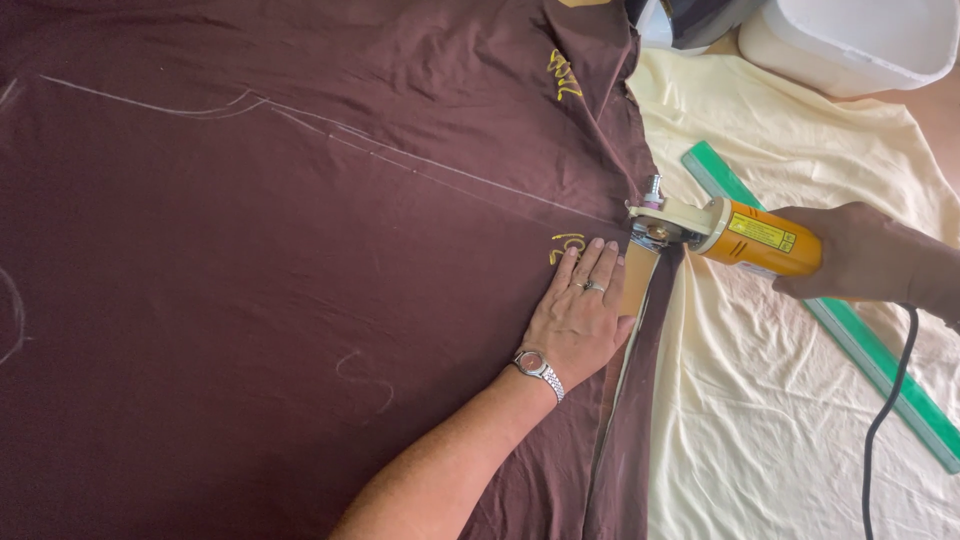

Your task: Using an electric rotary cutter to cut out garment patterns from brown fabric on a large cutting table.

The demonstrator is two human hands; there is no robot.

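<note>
A large dark brown fabric (280,260) with white chalk lines (420,165) and yellow chalk marks covers most of the surface. My left hand (580,315), wearing a ring and a wristwatch, lies flat on the brown fabric near its right edge. My right hand (860,255) grips the orange body of an electric rotary fabric cutter (720,232), whose blade head sits at the fabric edge just right of my left fingertips. A cut slit runs down the brown fabric below the cutter. The cutter's black cord (885,420) trails toward the lower right.
Cream-yellow fabric (780,400) lies under and to the right of the brown one. A long green ruler (860,340) rests diagonally on it. A white plastic container (850,40) and a dark object stand at the top right.
</note>
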